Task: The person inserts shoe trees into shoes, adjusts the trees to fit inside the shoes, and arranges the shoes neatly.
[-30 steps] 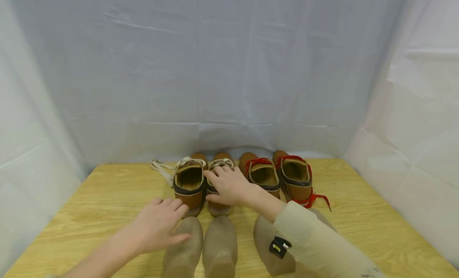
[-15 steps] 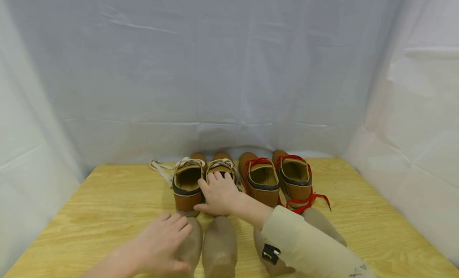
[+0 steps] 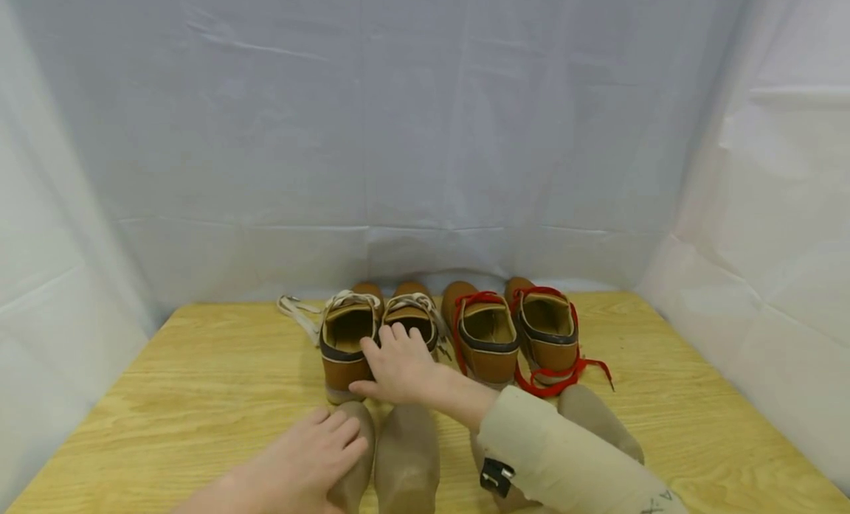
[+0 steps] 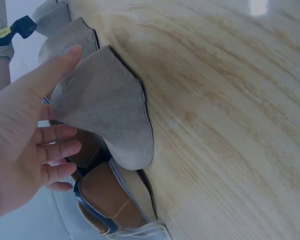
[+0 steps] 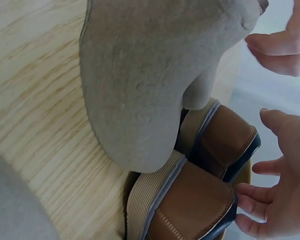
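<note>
My right hand (image 3: 398, 366), fingers loosely spread, is over the heel of a brown shoe with cream laces (image 3: 410, 301). In the right wrist view its fingertips are at the collar of a brown shoe (image 5: 192, 202); contact is unclear. A matching shoe (image 3: 345, 370) stands to its left. My left hand (image 3: 305, 455) is over the left of two grey-beige foot-shaped forms (image 3: 358, 477), fingers relaxed. The left wrist view has its thumb beside a form (image 4: 107, 100); I cannot tell whether they touch. The other form (image 3: 406, 455) lies just right.
Two brown shoes with red laces, one (image 3: 491, 359) beside the other (image 3: 554, 352), stand to the right. Another form (image 3: 600, 422) shows past my sleeve (image 3: 564, 455), which partly covers one more. A loose cream lace (image 3: 299, 313) trails left on the wooden table (image 3: 219, 374). White sheeting surrounds the table.
My right hand has drawn back slightly and left, uncovering more of the cream-laced shoe's front. My left hand has come nearer me and over the left form. The shoes look unmoved.
</note>
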The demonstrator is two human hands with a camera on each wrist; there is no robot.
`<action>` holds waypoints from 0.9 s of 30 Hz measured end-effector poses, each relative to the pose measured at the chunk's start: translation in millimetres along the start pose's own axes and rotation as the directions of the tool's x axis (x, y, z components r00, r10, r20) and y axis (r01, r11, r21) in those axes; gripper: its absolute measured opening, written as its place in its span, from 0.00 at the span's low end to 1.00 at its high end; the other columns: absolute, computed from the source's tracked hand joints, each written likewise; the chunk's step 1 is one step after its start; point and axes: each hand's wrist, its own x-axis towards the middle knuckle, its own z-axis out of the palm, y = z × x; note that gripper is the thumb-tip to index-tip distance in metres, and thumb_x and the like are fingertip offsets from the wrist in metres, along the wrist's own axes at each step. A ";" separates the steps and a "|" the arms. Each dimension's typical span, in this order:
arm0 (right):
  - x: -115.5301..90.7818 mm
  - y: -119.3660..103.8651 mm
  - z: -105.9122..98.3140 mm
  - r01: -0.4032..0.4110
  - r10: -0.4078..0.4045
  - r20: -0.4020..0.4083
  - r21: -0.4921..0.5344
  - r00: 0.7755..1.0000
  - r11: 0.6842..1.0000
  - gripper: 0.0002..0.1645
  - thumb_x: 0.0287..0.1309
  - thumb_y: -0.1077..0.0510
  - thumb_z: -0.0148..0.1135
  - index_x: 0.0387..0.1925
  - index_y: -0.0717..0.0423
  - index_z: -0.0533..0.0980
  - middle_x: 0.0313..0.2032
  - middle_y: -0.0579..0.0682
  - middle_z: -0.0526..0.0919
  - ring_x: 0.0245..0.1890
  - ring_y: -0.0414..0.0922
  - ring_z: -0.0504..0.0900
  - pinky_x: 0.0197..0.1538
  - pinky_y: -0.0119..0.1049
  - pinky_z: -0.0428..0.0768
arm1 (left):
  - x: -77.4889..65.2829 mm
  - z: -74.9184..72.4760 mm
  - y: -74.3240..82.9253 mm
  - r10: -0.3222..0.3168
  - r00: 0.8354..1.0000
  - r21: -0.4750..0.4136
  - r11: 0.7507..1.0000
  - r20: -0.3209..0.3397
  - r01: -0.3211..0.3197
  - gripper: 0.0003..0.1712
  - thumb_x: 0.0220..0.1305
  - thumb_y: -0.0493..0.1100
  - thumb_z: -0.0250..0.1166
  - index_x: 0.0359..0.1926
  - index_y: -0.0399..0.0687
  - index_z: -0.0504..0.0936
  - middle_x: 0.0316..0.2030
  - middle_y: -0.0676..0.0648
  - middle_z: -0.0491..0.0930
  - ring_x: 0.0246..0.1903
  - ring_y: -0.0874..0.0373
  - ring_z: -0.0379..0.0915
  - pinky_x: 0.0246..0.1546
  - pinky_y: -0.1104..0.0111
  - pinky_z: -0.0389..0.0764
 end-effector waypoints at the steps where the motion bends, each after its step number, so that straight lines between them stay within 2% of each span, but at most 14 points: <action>1: 0.0 -0.3 -0.5 0.000 0.000 0.003 0.014 1.000 1.000 0.36 0.56 0.25 0.42 0.52 0.45 0.68 0.44 0.50 0.72 0.44 0.48 0.69 0.43 0.41 0.69 | -0.1 0.6 0.7 -0.004 1.000 -0.007 1.000 0.006 0.004 0.33 0.41 0.76 0.60 0.31 0.53 0.72 0.29 0.54 0.66 0.28 0.61 0.61 0.26 0.70 0.62; 4: 0.0 -1.4 -1.5 -0.012 0.011 0.023 0.047 1.000 0.999 0.34 0.56 0.26 0.42 0.52 0.45 0.68 0.43 0.50 0.71 0.44 0.48 0.68 0.43 0.41 0.67 | -0.3 4.5 2.8 -0.006 1.000 0.010 1.000 0.000 0.006 0.33 0.41 0.75 0.61 0.31 0.53 0.72 0.28 0.53 0.66 0.28 0.61 0.61 0.26 0.70 0.64; 9: -0.2 -3.4 -2.5 -0.043 0.036 0.077 0.088 0.996 0.995 0.35 0.56 0.26 0.43 0.56 0.42 0.67 0.47 0.50 0.70 0.48 0.48 0.66 0.48 0.44 0.66 | -0.7 11.3 5.9 -0.002 0.999 0.047 0.999 -0.044 0.004 0.32 0.35 0.72 0.66 0.30 0.52 0.71 0.27 0.53 0.66 0.28 0.61 0.62 0.26 0.69 0.65; 13: 0.1 -4.0 -2.9 -0.052 0.039 0.104 0.125 0.994 0.991 0.36 0.57 0.27 0.44 0.59 0.41 0.66 0.49 0.50 0.70 0.49 0.49 0.65 0.50 0.46 0.64 | 0.0 11.8 7.0 -0.008 1.000 0.046 0.999 -0.030 0.009 0.32 0.33 0.70 0.67 0.30 0.52 0.71 0.27 0.53 0.66 0.27 0.60 0.62 0.26 0.69 0.65; 17: 0.0 -3.2 -2.8 -0.046 0.033 0.105 0.122 0.994 0.992 0.36 0.57 0.28 0.45 0.60 0.41 0.65 0.50 0.50 0.70 0.50 0.49 0.65 0.50 0.45 0.64 | 1.5 11.6 8.0 -0.001 1.000 0.079 0.997 0.017 0.000 0.35 0.34 0.74 0.66 0.31 0.53 0.73 0.28 0.54 0.67 0.29 0.60 0.62 0.28 0.68 0.66; 19: -0.3 -2.7 -2.7 -0.041 0.029 0.102 0.116 0.994 0.992 0.36 0.57 0.28 0.46 0.61 0.41 0.65 0.50 0.50 0.70 0.50 0.49 0.65 0.49 0.45 0.64 | 2.4 12.3 8.9 0.004 1.000 0.102 0.995 0.020 -0.006 0.36 0.32 0.75 0.66 0.32 0.53 0.74 0.29 0.53 0.68 0.29 0.60 0.63 0.29 0.67 0.66; 24: -1.5 -2.0 -3.2 -0.030 0.017 0.098 0.128 0.995 0.991 0.35 0.57 0.29 0.48 0.61 0.41 0.64 0.50 0.51 0.70 0.50 0.49 0.65 0.48 0.45 0.64 | 4.2 13.8 11.3 0.025 0.999 0.163 0.986 -0.039 -0.019 0.36 0.27 0.72 0.70 0.32 0.52 0.75 0.31 0.52 0.71 0.30 0.59 0.66 0.29 0.66 0.67; 27: -1.8 -1.5 -4.6 -0.026 0.012 0.100 0.139 0.995 0.990 0.35 0.57 0.31 0.49 0.62 0.42 0.64 0.51 0.51 0.70 0.50 0.49 0.65 0.49 0.45 0.64 | 4.6 13.6 11.3 0.024 0.999 0.181 0.983 -0.040 -0.016 0.35 0.27 0.71 0.71 0.32 0.53 0.76 0.31 0.52 0.72 0.30 0.58 0.66 0.29 0.66 0.67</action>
